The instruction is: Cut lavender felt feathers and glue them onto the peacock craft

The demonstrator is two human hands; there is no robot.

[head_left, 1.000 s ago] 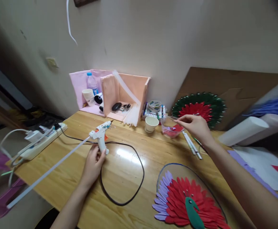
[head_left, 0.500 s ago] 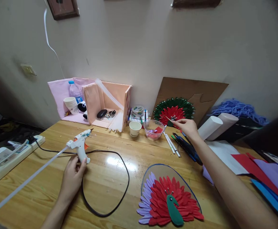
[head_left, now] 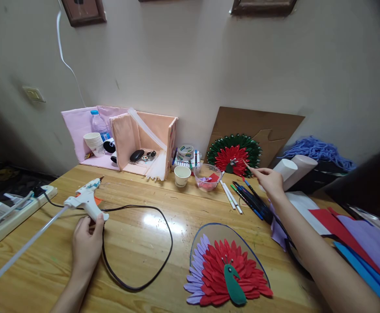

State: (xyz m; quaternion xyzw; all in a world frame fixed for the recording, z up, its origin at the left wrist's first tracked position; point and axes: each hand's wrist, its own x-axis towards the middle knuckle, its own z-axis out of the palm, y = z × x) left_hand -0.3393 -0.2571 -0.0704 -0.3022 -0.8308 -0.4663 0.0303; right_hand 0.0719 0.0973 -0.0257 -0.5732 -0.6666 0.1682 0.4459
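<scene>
My left hand [head_left: 87, 243] is closed on the lower end of the handle of a white hot glue gun [head_left: 87, 199], over the left of the table. A long glue stick [head_left: 27, 248] runs out of its back, and the nozzle points away from me. On the far right my right hand [head_left: 269, 182] pinches a thin pale stick [head_left: 249, 165], in front of a green and red feathered peacock piece [head_left: 232, 156]. Near me lies a second peacock piece [head_left: 230, 274], with red and purple petals and a green body on a blue-rimmed backing.
A clear bowl of scraps [head_left: 207, 178], a paper cup [head_left: 182, 176] and white markers [head_left: 231, 195] stand mid-table. Pens [head_left: 250, 202] and coloured sheets [head_left: 368, 239] lie right. A black cord [head_left: 137, 289] loops near the glue gun. A power strip [head_left: 17, 221] sits left.
My left hand has shifted left with the glue gun. My right hand has moved slightly right with the thin stick, off the front of the standing peacock piece's centre.
</scene>
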